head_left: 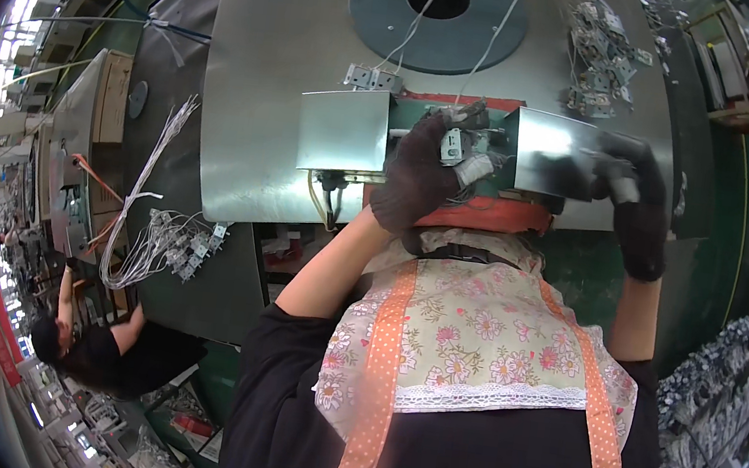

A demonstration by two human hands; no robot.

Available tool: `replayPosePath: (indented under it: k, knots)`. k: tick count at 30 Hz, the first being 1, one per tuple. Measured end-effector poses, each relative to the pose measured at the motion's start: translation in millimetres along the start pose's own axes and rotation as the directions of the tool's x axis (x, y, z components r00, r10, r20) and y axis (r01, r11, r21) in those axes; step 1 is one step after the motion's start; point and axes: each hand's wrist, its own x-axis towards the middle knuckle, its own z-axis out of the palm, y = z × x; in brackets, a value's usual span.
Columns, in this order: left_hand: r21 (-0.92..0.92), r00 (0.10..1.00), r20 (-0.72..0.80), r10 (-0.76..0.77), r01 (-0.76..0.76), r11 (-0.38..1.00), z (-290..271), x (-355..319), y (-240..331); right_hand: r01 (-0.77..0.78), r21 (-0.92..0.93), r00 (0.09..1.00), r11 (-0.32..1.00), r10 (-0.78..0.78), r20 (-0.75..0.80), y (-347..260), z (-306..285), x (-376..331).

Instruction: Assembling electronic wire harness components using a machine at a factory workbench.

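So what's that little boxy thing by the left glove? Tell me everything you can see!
The little boxy piece is silvery and looks like metal, with dark openings in its face. It's between two shiny metal panels, close against the gloved left hand. It faces the camera; whether it's gripped or resting, I can't tell.

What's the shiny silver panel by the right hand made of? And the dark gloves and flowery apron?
The shiny silver rectangular panel looks like smooth metal: it gleams. The dark gloves look like matte fabric, perhaps knitted; the texture is unclear. The pale flowery apron seems soft printed cloth, since it wrinkles.
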Motion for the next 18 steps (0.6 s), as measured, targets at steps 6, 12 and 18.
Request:
replayPosePath:
  k: [6,12,18]
  knots:
    - [0.499,0.964,-0.017,0.267,-0.223,0.838,4.3,3.2,-0.3,0.416,-0.532,0.906,0.738,-0.287,0.31,-35.9,72.5,8.2]
    - [0.562,0.934,0.035,0.355,-0.312,0.766,8.3,10.1,-6.5,0.591,-0.712,0.798,0.379,-0.402,0.449,-25.6,86.9,1.7]
    - [0.548,0.94,0.05,0.337,-0.308,0.778,8.0,13.3,-12.6,0.649,-0.708,0.735,0.279,-0.471,0.488,-21.0,92.9,8.3]
